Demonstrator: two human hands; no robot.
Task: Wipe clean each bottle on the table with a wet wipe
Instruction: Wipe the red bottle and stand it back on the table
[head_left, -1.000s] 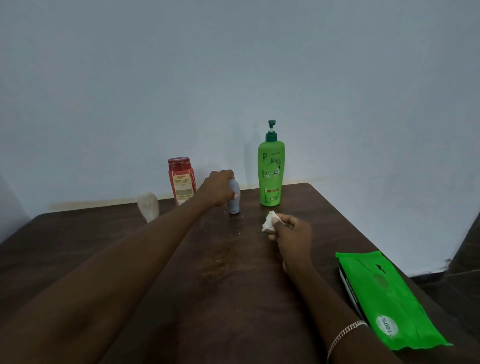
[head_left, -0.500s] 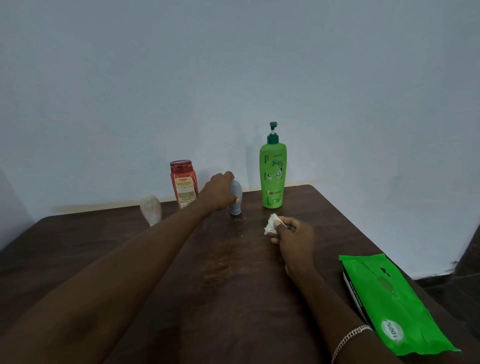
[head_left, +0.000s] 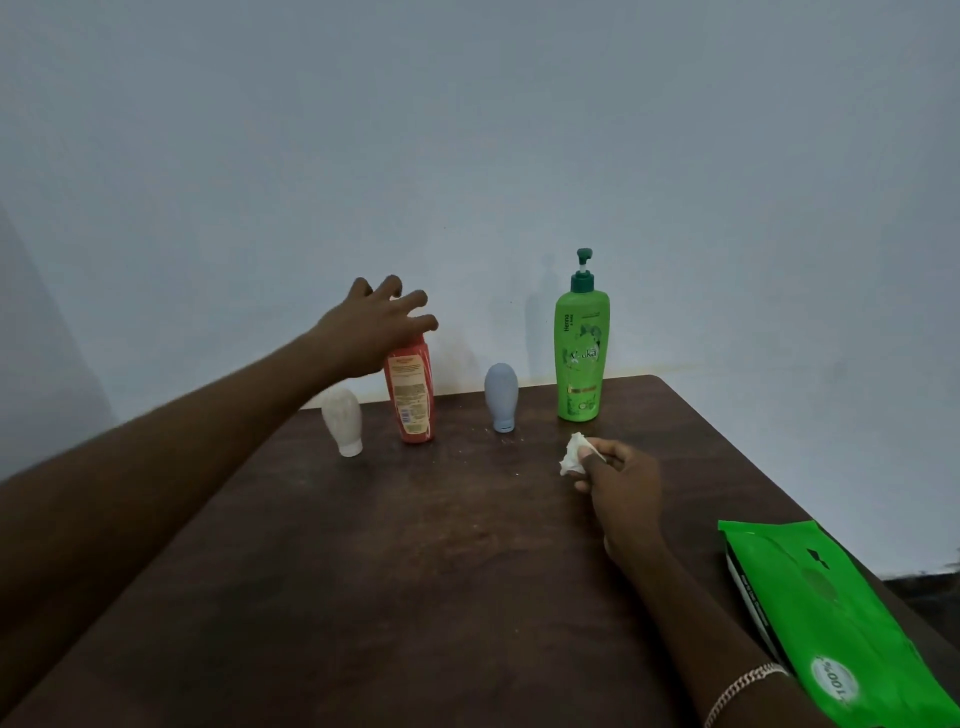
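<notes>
Several bottles stand along the far edge of the dark wooden table (head_left: 415, 571): a small white bottle (head_left: 343, 422), a red bottle (head_left: 410, 395), a small grey-blue bottle (head_left: 502, 397) and a tall green pump bottle (head_left: 581, 353). My left hand (head_left: 371, 327) hovers over the top of the red bottle with fingers spread, holding nothing; its palm hides the red bottle's cap. My right hand (head_left: 621, 480) rests near the table's middle right and pinches a crumpled white wet wipe (head_left: 574, 454).
A green pack of wet wipes (head_left: 826, 613) lies at the table's near right edge. A pale wall rises directly behind the bottles. The table's right edge drops off beside the pack.
My left hand has let go of the grey-blue bottle, which now stands alone, and has moved left and up over the red bottle. My right hand has kept the wipe in place.
</notes>
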